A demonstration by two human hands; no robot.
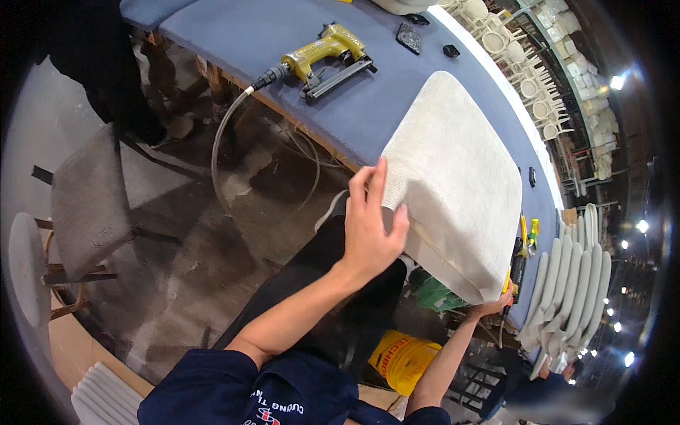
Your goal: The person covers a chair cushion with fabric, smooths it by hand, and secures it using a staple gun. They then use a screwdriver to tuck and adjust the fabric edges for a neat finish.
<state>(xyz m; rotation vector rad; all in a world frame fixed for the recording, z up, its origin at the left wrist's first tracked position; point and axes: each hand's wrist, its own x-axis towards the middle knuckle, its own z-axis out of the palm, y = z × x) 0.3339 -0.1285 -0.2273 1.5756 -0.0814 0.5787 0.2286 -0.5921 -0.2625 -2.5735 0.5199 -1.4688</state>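
Note:
A cream fabric-covered chair seat pad (460, 170) lies tilted on the blue padded table, its near side overhanging the edge. My left hand (372, 223) rests at its left corner, fingers and thumb spread apart against the fabric. At the near right corner, my right hand (494, 304) is closed around the pad's edge, with some fingers hidden behind it. A small yellow piece shows beside that hand; its kind is unclear. Farther left on the table lies a yellow-green pneumatic staple gun (329, 57), joined to a clear air hose (218, 152).
The blue table (241, 32) carries small black items (409, 37) and tools (523, 244) at right. A yellow bucket (404, 360) stands below. Grey chairs (92, 202) stand left; stacked pads (570, 290) are at right. Another person's dark-clothed legs (106, 71) show upper left.

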